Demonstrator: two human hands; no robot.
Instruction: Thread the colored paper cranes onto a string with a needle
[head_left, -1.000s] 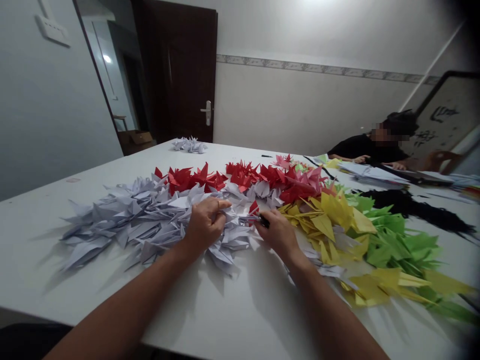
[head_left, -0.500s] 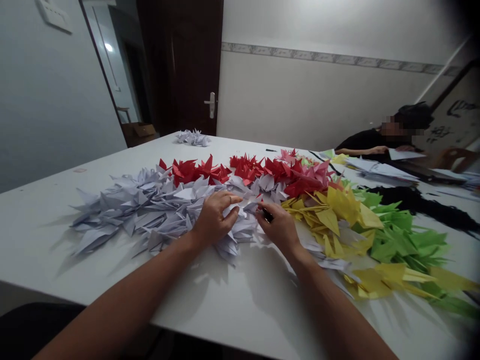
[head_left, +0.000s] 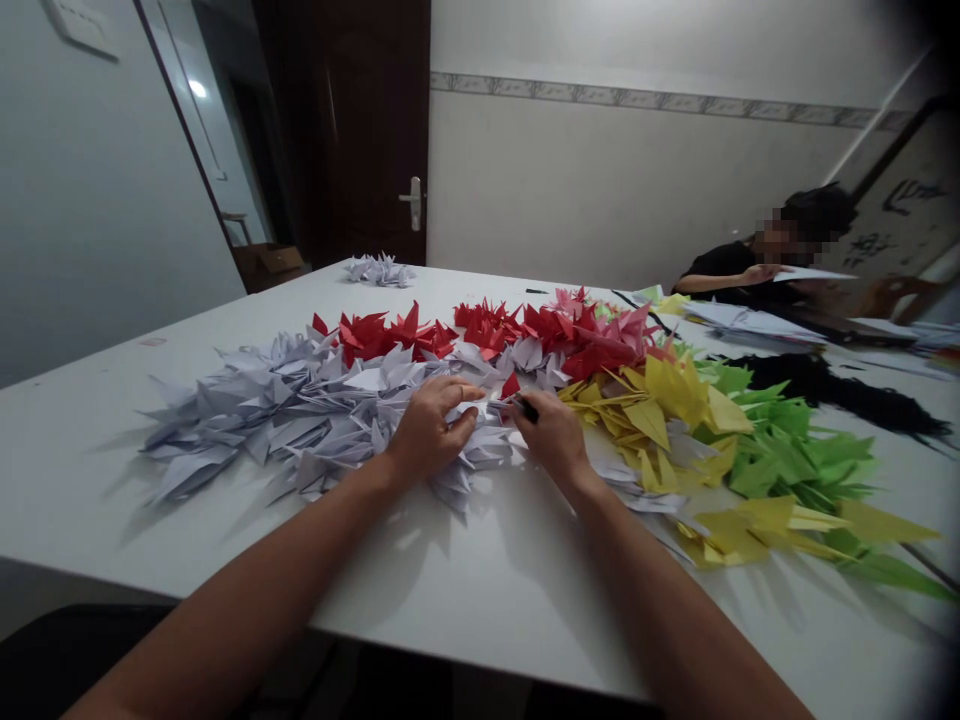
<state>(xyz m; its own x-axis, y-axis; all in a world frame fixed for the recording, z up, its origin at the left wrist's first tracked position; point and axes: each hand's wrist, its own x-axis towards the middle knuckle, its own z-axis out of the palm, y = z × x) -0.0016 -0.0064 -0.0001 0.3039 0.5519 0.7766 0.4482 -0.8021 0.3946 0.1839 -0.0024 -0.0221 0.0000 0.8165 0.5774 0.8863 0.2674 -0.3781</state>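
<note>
A: Hands, pls?
B: Both low over the table (head_left: 409,590), apart. R hand (head_left: 553,432) is clamped on a small dark thing (head_left: 528,408); ID unclear. L hand (head_left: 430,428): index finger stretched above the thumb, but can't tell if there's paper btwn them.
A: Why like that?
B: My guess: fingertips face each other so both reach one small spot.
A: & the folded papers?
B: Clock centred btwn the hands: white papers (head_left: 292,415) at 9, running right up to L hand; red papers (head_left: 484,330) at 12; yellow papers (head_left: 679,392) at 3, near R hand; green papers (head_left: 799,450) btwn 3 & 4, farther out. Prob. grouped by colour so they don't mix, tho some white lies among the yellow.
A: Anything closer to the grip?
B: Yep, small red piece (head_left: 511,387), approx. 11 o'clock of R hand, just beside its fingertips; touching or not, can't tell.
A: Anyone else?
B: Co-worker (head_left: 716,265) at 2, holding a white sheet (head_left: 817,274).
</note>
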